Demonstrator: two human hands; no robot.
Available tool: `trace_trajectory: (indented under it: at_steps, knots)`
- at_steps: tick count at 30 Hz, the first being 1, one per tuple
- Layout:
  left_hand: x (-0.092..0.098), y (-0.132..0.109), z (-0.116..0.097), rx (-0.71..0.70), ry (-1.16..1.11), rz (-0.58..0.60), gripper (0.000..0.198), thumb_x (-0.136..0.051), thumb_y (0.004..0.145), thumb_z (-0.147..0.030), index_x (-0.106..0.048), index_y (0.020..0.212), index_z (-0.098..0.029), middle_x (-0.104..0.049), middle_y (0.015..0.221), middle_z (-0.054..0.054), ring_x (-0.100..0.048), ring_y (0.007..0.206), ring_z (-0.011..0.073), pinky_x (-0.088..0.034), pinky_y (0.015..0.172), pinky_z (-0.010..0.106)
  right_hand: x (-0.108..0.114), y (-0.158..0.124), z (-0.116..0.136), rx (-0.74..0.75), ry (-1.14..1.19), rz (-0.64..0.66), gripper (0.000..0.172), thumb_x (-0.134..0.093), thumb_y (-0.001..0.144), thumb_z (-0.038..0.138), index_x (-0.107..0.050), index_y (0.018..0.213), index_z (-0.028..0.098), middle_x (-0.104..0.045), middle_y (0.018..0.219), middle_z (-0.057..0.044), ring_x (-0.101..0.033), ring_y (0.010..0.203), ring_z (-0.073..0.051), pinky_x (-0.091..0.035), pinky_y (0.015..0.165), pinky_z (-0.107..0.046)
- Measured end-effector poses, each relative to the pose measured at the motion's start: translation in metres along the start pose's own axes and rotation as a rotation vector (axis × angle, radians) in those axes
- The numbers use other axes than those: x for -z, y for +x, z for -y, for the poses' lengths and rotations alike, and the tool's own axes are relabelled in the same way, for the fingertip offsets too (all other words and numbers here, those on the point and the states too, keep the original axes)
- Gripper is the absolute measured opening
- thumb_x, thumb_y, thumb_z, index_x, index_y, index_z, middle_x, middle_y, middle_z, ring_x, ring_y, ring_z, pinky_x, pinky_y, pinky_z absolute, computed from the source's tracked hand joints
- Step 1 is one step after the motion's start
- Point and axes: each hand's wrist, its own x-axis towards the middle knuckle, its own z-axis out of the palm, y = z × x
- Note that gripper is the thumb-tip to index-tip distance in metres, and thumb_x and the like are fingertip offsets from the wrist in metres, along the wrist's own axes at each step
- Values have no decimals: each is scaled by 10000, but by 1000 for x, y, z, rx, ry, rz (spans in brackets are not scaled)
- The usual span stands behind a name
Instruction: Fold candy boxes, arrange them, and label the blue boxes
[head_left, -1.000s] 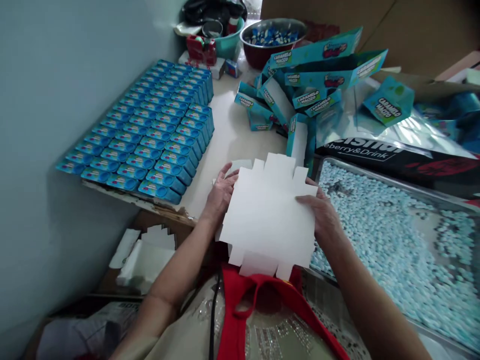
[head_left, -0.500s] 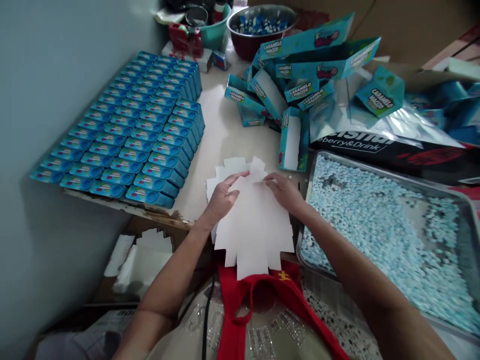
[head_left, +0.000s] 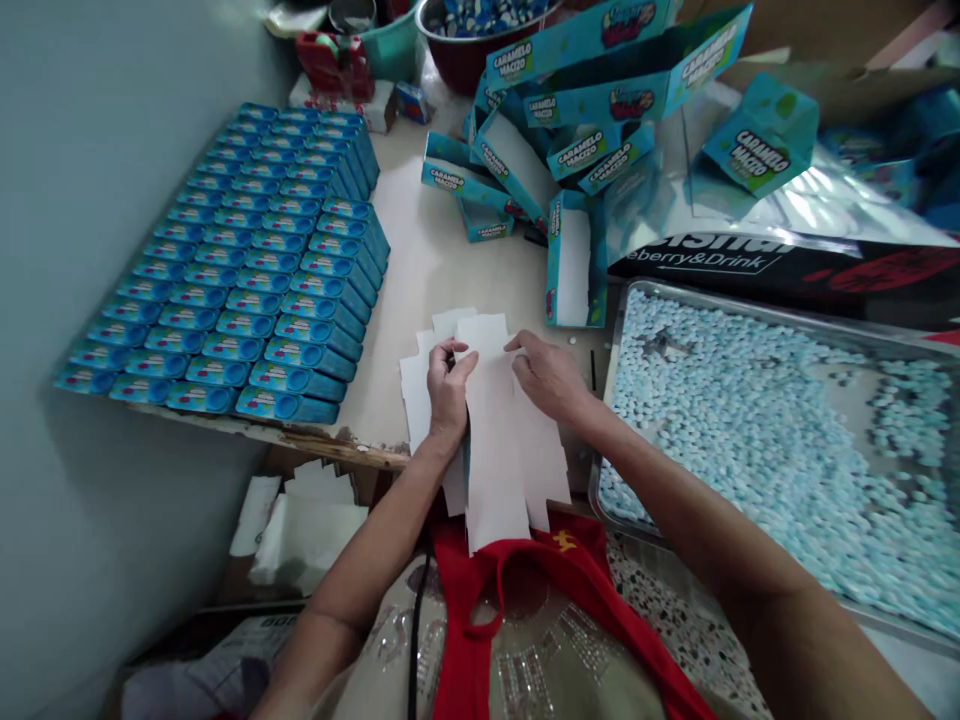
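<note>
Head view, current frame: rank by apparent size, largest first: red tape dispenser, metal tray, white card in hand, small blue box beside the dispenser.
1. Metal tray
2. White card
3. Red tape dispenser
4. Small blue box

Apparent size only; the card sits nearer the camera.

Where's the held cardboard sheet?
Head view, centre: the cardboard sheet is in the left hand and right hand, by the red apron, left of the metal tray.

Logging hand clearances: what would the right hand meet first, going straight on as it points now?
The right hand would likely meet the white card first, then perhaps the left hand; exact depth is unclear.
</note>
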Motion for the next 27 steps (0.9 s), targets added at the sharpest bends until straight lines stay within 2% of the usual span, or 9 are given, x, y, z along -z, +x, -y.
trace_trajectory:
  at_steps: [3,6,11,14,16,18,22,25,27]
  knots:
    - [-2,-2,-1,-7,-65,-52,325,-691,671,-253,-554,964,-221,-644,947,8,-624,872,166,-496,815,276,-5,5,-2,9,-9,27,316,-402,969,192,-670,1137,195,-726,985,-103,-659,886,-247,-422,745,-312]
    - [-2,-2,-7,-28,44,1,270,-656,697,-260,-648,961,-204,-621,855,1,-574,764,152,-454,710,261,-13,13,-8,44,16,4,262,-422,958,163,-667,1043,190,-708,1137,-136,-661,993,-247,-470,835,-325]
    - [4,-1,-23,40,182,-47,282,-676,661,-248,-712,931,-177,-672,849,28,-604,801,184,-470,735,283,-14,11,-15,97,129,-80,280,-440,885,109,-662,1031,197,-724,1075,-129,-663,1029,-273,-504,927,-388]
    - [12,-1,-32,102,157,42,296,-648,648,-241,-704,934,-183,-686,885,31,-615,805,197,-469,720,292,-6,3,-15,207,204,-153,266,-429,908,137,-660,1029,190,-716,1056,-125,-666,1012,-272,-511,916,-402]
    - [13,1,-31,65,123,96,261,-633,663,-246,-670,916,-195,-688,938,31,-619,818,198,-472,716,293,-3,0,-12,248,201,-159,251,-435,918,145,-655,1032,184,-709,1077,-135,-662,1025,-275,-508,914,-402]
    - [8,4,-24,-42,105,83,254,-650,688,-252,-633,938,-206,-680,984,29,-621,851,192,-488,757,292,-4,4,-7,205,154,-111,255,-436,906,121,-642,1045,176,-704,1112,-152,-659,1036,-278,-502,913,-396]
    - [-8,10,-5,-255,102,1,437,-770,797,-362,-551,1159,-252,-670,1013,16,-632,908,167,-499,894,287,-14,17,5,-18,94,-22,372,-455,864,101,-559,1217,154,-723,1062,-143,-677,960,-283,-485,841,-368]
    - [-12,8,-3,-281,201,-37,301,-640,963,-526,-615,1031,-234,-690,953,39,-645,939,180,-496,940,307,-16,19,8,-47,99,-70,487,-461,867,139,-471,1353,145,-723,944,-94,-683,929,-287,-461,789,-341]
    - [-10,6,-6,-254,252,-45,383,-540,1020,-548,-633,850,-217,-710,914,58,-661,965,197,-494,964,324,-11,16,5,-26,106,-64,495,-459,872,155,-487,1366,143,-712,881,-73,-679,916,-280,-448,775,-332]
